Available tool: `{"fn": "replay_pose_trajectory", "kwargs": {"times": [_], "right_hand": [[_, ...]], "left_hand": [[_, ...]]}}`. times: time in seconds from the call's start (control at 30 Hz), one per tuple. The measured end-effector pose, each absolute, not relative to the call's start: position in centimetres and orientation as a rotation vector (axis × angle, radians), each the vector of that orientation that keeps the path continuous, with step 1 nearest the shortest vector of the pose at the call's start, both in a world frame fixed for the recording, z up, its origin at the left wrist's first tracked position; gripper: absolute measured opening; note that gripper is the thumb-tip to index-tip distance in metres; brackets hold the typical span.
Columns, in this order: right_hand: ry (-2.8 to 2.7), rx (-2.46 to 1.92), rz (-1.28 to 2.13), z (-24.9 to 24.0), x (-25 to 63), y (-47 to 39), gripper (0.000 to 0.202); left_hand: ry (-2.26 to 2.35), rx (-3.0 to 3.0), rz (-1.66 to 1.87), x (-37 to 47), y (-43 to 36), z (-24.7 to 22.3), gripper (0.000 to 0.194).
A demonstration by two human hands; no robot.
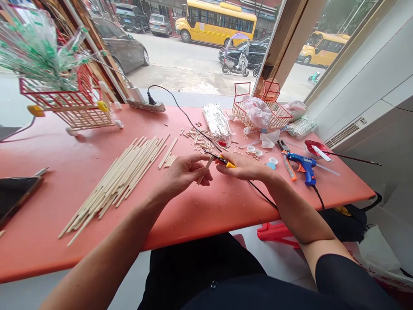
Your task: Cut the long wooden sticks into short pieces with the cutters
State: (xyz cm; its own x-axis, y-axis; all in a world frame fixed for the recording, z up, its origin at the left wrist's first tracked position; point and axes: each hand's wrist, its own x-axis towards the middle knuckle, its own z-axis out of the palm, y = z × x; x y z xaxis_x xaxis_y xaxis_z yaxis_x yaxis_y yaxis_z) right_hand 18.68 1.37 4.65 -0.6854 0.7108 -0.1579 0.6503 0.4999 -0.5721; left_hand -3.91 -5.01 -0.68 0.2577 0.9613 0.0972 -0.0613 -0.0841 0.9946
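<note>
My left hand (185, 172) pinches a short wooden stick (206, 168) above the table, tilted between thumb and fingers. My right hand (241, 166) is closed around cutting pliers (222, 159) with yellow-and-black handles, whose jaws reach toward the top of that stick. Whether the jaws touch the wood, I cannot tell. Left of my hands lies a spread bundle of long wooden sticks (119, 176). Close by my left hand is a row of short cut pieces (170, 161). Behind my hands lies a heap of small offcuts (200, 138).
A small stick-built cart (87, 116) stands back left, another cart (277, 113) back right. A blue glue gun (305, 165) and orange-handled pliers (288, 163) lie at right. A black cable (180, 105) crosses from the power strip (146, 106). A dark tablet (16, 193) sits far left.
</note>
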Motion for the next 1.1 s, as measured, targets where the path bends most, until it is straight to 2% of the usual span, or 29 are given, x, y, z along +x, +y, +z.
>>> {"fn": "replay_pose_trajectory", "kwargs": {"times": [0.2,1.1], "right_hand": [[-2.606,-1.080,1.018,4.4,19.1,1.9,0.033],[-2.485,-1.001,0.895,3.3,17.9,0.7,0.034]], "left_hand": [[0.910,1.356,1.065,-4.1,-5.0,-0.5,0.042],[0.899,1.312,1.002,-5.2,-5.5,1.5,0.042]]}}
